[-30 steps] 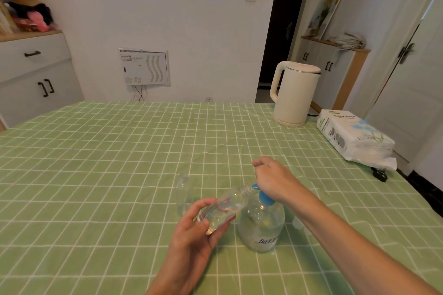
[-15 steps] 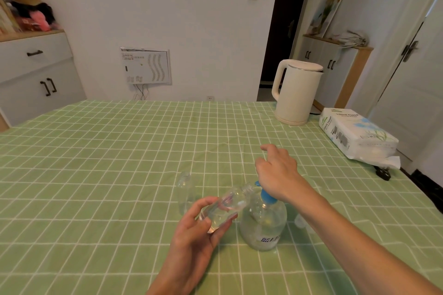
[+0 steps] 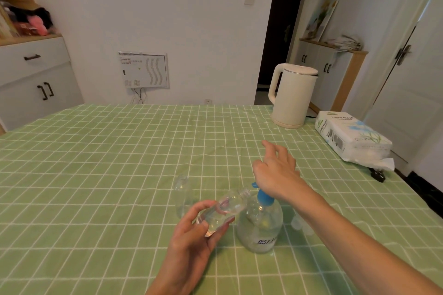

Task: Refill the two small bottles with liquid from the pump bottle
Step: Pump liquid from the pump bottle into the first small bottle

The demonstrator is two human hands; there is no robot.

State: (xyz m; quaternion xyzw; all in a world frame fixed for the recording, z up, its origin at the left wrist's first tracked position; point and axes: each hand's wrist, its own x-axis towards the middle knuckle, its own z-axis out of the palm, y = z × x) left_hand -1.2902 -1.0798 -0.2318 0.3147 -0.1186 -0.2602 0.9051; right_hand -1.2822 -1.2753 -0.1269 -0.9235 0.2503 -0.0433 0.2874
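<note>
Midway, it seems: your left hand (image 3: 191, 235) grips one tilted small bottle (image 3: 221, 211) against the pump (image 3: 260, 225), your right hand (image 3: 275, 172) rests open-fingered on top; second bottle (image 3: 182, 195) at ten o'clock looks empty.

Room was pretty evenly lit, soft daylight-ish, with only faint shadows on the table (image 3: 119, 163). Wide-angle lens bent the door (image 3: 412, 79) and cabinet (image 3: 36, 84) at the edges, and everything looked slightly soft.
</note>
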